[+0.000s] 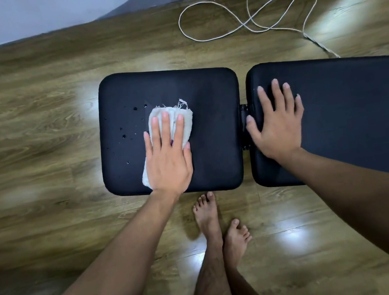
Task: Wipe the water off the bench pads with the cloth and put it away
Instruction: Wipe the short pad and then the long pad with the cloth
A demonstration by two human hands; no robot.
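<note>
Two hands flat: left hand (169,162) pressing cloth (173,127) onto seat pad (210,125), fingers straight; water drops (124,136) just left of fingertips; right hand (277,128) spread on long pad (358,111)

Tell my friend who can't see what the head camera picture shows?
A left hand presses a white cloth flat on a black bench pad beside water drops. The right hand rests flat on the second pad.
</note>
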